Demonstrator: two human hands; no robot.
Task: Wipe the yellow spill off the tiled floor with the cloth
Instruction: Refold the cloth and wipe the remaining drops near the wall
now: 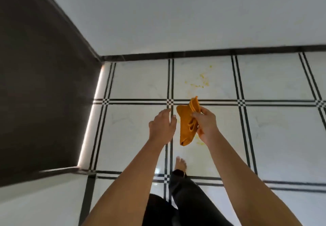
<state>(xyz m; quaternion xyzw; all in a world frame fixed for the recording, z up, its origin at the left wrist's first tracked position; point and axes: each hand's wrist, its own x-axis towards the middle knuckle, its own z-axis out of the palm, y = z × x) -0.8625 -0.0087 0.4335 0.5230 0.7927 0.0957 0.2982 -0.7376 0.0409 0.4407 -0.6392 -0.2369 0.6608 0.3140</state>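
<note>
While the right hand [205, 123] pinches the folded orange cloth [185, 125] in curled fingers, the left hand [162, 125] hangs beside it, loose and holding nothing, above the yellow spill [201, 82] on the tiled floor [141, 81].

One wide-angle view is taken from the person's head, well above the tiled floor [141, 81], faced forward and down; a white wall [176, 14] is framed at 12 o'clock.

You have nothing to read here: no text, label, brand, number or sign shows on the cloth [185, 123], the tiled floor [141, 81] or the walls [176, 14].
</note>
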